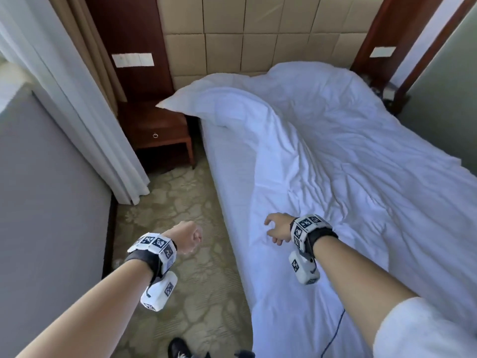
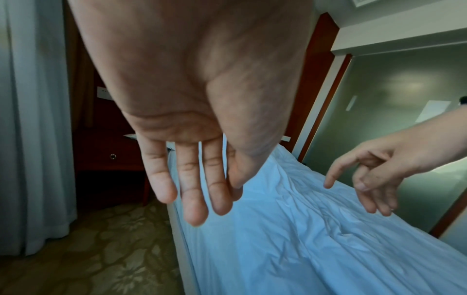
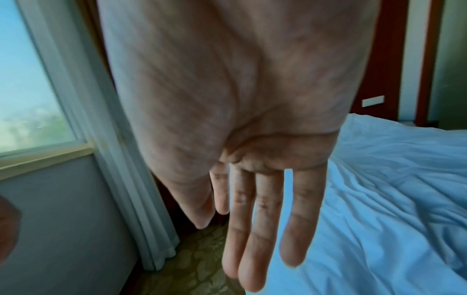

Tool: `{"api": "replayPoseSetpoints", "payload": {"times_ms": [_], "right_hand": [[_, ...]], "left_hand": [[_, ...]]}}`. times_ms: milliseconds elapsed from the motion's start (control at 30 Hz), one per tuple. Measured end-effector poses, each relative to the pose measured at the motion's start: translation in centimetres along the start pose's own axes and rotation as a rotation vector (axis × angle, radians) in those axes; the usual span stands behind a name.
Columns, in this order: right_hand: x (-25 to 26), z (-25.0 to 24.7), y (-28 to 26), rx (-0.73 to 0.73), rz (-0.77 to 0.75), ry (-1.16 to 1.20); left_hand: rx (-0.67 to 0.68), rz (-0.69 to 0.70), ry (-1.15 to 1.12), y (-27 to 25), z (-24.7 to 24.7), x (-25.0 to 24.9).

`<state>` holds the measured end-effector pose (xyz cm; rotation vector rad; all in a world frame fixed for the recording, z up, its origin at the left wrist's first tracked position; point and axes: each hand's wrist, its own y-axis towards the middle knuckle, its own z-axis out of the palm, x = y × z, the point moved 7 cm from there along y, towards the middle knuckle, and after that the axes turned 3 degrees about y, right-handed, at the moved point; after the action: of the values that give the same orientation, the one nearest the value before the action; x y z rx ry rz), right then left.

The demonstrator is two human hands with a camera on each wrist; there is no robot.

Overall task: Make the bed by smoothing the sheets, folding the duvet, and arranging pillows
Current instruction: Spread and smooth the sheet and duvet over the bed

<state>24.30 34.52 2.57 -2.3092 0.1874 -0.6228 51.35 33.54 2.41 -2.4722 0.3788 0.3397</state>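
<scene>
Both hands empty, fingers loose: right hand (image 1: 278,228) hovers over the rumpled white duvet (image 1: 335,156) covering the bed, seemingly reaching to grasp it; left hand (image 1: 189,237) waits beside it above the carpet (image 1: 180,197).

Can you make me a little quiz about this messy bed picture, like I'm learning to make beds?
1. True or false: the left hand is holding the duvet.
2. Which is nearer the nightstand: A the pillow, B the right hand?
3. Fill in: the right hand's fingers are ____, gripping nothing.

Key: 1 false, it hangs over the carpet; 2 A; 3 straight.
</scene>
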Motion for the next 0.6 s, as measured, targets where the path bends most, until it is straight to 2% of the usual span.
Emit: {"api": "replayPoseSetpoints", "payload": {"times_ms": [100,200,467,500,600], "right_hand": [[3.7,-1.0,1.6,-0.012,0.020,0.044],[6.6,-2.7,3.1,-0.049,0.034,0.041],[7.5,-6.2,6.9,-0.150,0.136,0.109],[7.6,-8.2,9.9,-0.173,0.167,0.129],[7.5,-9.9,11.9,-0.149,0.201,0.073]], "left_hand": [[-0.023,-0.010,0.047,1.5,-4.8,4.8],[-0.034,0.001,0.098,3.5,-8.9,7.2],[0.041,0.160,0.123,10.5,-13.3,5.7],[0.043,0.189,0.150,14.4,-15.5,5.5],[0.041,0.217,0.141,16.2,-17.1,5.6]]}}
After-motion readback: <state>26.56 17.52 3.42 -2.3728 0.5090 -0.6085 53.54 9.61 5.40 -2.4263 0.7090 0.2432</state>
